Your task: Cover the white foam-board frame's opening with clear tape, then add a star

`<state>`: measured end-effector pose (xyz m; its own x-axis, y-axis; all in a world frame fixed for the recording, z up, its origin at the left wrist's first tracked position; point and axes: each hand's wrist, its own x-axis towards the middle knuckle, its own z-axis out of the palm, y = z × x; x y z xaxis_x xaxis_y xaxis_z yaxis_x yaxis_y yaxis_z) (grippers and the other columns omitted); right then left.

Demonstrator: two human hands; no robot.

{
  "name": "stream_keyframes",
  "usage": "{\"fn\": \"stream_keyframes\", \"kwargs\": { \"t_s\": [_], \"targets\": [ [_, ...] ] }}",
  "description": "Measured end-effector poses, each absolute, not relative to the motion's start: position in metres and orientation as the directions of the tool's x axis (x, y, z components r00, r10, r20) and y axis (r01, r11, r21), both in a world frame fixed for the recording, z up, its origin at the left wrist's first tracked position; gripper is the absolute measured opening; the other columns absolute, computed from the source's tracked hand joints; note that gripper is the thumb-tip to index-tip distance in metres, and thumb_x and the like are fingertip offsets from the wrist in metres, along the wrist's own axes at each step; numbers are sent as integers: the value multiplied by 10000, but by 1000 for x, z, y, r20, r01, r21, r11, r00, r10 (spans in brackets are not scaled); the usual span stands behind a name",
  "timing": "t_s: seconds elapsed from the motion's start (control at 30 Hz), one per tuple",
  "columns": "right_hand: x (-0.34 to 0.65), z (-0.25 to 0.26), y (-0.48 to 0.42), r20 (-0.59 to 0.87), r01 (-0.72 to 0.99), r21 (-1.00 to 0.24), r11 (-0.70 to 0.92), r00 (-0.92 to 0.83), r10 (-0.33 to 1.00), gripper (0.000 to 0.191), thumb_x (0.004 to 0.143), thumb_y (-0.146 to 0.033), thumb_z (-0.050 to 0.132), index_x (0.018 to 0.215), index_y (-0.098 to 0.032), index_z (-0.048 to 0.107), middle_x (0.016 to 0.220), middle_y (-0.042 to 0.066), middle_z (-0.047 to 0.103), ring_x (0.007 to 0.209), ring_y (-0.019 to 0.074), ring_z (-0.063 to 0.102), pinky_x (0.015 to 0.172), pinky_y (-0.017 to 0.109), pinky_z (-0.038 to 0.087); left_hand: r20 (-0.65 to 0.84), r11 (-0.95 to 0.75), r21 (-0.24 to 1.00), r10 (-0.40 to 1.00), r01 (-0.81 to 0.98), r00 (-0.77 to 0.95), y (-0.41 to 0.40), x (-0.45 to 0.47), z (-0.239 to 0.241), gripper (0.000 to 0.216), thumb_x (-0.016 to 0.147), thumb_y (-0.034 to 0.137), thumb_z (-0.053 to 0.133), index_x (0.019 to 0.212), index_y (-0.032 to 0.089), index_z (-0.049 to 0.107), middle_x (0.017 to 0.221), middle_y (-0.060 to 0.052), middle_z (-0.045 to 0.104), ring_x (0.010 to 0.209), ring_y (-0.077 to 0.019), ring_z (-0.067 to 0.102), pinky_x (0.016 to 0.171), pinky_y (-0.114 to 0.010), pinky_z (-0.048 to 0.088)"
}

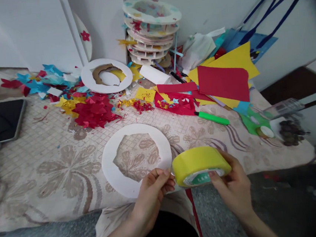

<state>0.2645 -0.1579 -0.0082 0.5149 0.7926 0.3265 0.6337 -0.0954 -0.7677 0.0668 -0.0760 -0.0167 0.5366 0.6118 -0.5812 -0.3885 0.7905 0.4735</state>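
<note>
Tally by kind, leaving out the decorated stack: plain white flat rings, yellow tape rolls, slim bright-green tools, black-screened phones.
Plain white flat rings: 2
Yellow tape roll: 1
Slim bright-green tool: 1
Black-screened phone: 1
Total: 5

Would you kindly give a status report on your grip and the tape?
Right grip closed on yellow tape roll; left grip pinched at the roll's edge. White ring on the cloth, partly behind left grip. Green-handled tool beyond the roll.

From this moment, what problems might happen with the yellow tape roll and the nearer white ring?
The nearer white ring lies near the front of the table; the left hand might nudge it off. The yellow tape roll might slip from the right hand. Loose red paper cutouts might stick to exposed tape.
</note>
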Motion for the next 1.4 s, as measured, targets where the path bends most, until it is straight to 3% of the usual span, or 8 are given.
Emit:
{"fn": "stream_keyframes", "kwargs": {
  "t_s": [0.13, 0.3, 0.57, 0.8, 1.03, 1.23, 1.33, 1.4],
  "targets": [
    [263, -10, -165, 354, 654, -747, -118, 542, 762, 467, 804, -267, 667, 1258, -217, 567, 1152, 88, 673, 936, 229, 675, 696, 310, 560, -594, 775, 540, 627, -328, 505, -79, 66, -18, 389, 613, 374, 872, 722, 151, 572, 610, 12, 637, 588, -76, 546, 567, -191, 402],
    [261, -8, -177, 394, 708, -690, -152, 543, 742, 417, 761, -248, 678, 1170, -223, 601, 1013, 50, 684, 806, 193, 648, 592, 263, 501, -568, 731, 587, 678, -348, 467, -80, 63, -16, 536, 574, 338, 897, 874, 202, 474, 639, 45, 653, 601, -108, 603, 605, -228, 446],
    [255, 7, -174, 489, 715, -697, 50, 424, 762, 427, 724, -164, 682, 1133, -220, 571, 1005, 52, 618, 897, 203, 615, 763, 325, 519, -544, 748, 577, 652, -327, 528, -80, 59, -7, 479, 626, 280, 869, 943, 179, 524, 659, 54, 624, 611, -85, 600, 629, -216, 458],
    [262, 12, -174, 444, 722, -688, 75, 336, 831, 317, 775, -200, 664, 1082, -235, 589, 1018, 75, 608, 940, 248, 601, 785, 395, 502, -493, 661, 705, 718, -258, 492, -75, 44, -5, 439, 671, 265, 832, 995, 185, 547, 650, 62, 588, 619, -87, 577, 657, -230, 464],
    [290, 13, -172, 322, 750, -655, 93, 166, 932, 455, 732, -174, 704, 1140, -275, 529, 1036, 62, 685, 1185, 331, 578, 963, 570, 474, -521, 615, 787, 709, -55, 475, -45, -17, 10, 483, 716, 272, 803, 1118, 194, 547, 663, 55, 585, 654, -111, 578, 668, -248, 455],
    [302, 30, -159, 258, 924, -363, 118, -22, 966, 413, 735, -196, 594, 1139, -283, 579, 1092, 85, 685, 997, 300, 688, 800, 456, 594, -610, 613, 781, 708, 118, 356, -27, -74, 22, 471, 725, 337, 793, 1120, 221, 565, 677, 44, 580, 663, -124, 559, 664, -258, 464],
    [294, 35, -155, 183, 907, -403, 119, -48, 982, 345, 712, -218, 591, 1040, -323, 576, 969, 43, 734, 849, 279, 728, 655, 378, 621, -633, 617, 771, 713, 159, 301, -30, -98, 20, 466, 717, 336, 797, 1112, 236, 571, 671, 39, 575, 665, -139, 560, 664, -276, 476],
    [289, 33, -157, 151, 909, -417, 2, 67, 986, 318, 707, -290, 584, 1020, -346, 587, 917, 25, 751, 757, 265, 735, 541, 332, 606, -636, 607, 772, 733, 189, 244, -31, -112, 17, 452, 715, 328, 794, 1097, 235, 573, 663, 40, 574, 650, -141, 559, 647, -278, 476]
  ]
}}
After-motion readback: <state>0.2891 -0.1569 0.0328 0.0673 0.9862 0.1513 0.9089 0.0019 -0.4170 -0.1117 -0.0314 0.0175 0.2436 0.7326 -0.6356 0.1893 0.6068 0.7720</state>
